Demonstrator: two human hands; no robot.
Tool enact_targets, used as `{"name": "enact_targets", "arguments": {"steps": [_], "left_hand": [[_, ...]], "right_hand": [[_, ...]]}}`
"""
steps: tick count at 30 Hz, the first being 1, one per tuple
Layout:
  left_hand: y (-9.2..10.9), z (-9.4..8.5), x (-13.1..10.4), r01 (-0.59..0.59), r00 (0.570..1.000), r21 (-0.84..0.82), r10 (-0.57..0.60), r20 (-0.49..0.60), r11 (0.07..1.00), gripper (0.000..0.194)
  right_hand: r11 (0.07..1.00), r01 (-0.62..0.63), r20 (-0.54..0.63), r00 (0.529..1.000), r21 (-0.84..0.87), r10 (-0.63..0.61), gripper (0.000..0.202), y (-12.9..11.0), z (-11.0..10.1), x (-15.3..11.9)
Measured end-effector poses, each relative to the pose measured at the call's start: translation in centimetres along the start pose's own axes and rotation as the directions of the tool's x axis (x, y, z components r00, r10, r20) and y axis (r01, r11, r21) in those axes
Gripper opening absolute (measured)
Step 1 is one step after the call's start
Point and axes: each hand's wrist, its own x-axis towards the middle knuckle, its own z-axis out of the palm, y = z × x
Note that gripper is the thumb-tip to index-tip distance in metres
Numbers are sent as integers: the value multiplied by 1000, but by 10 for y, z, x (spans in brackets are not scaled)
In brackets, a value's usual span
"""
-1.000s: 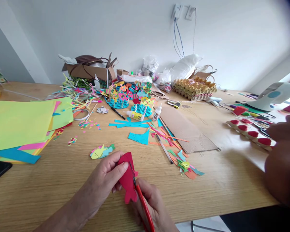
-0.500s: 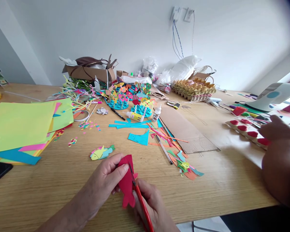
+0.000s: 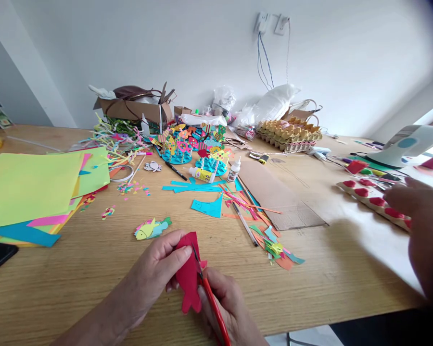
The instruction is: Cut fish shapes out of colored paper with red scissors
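Showing a fish outline, red paper cutout [image 3: 188, 276] has a forked tail.

Bright daylight from the right; soft shadows; wide-angle bending at edges; dark vignette top right.

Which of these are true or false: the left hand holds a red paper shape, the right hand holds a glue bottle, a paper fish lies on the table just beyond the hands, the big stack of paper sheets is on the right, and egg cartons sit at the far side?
1. The left hand holds a red paper shape. True.
2. The right hand holds a glue bottle. False: it holds red-handled scissors; the glue bottle lies further off on the table.
3. A paper fish lies just beyond the hands. True.
4. The stack of paper sheets is on the right. False: it is on the left.
5. Egg cartons sit at the far side. True.
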Motion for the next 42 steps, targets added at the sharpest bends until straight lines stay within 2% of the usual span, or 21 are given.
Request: {"name": "enact_targets", "arguments": {"steps": [4,9,17,28,35,42], "left_hand": [[-3,-2,1,-3,1000,25,3,13,1000,20],[-4,-2,2,-9,1000,45,10,-30,999,22],[-3,-4,1,5,999,43,-7,47,999,22],[-4,-7,2,3,995,63,-10,98,998,24],[-7,-6,1,-62,998,87,59,36,994,23],[-9,-5,2,-62,996,80,57,67,995,24]], "right_hand": [[1000,-1,2,1000,-23,1,54,1,0,-1],[999,-15,13,1000,-36,16,51,3,0,-1],[1000,-1,70,998,-9,1,47,-5,-2,-2],[999,33,17,999,-35,-32,49,3,-2,-2],[1000,21,37,999,11,-21,43,-1,0,-1],[1000,12,8,1000,-2,-12,43,1,1,-3]]}}
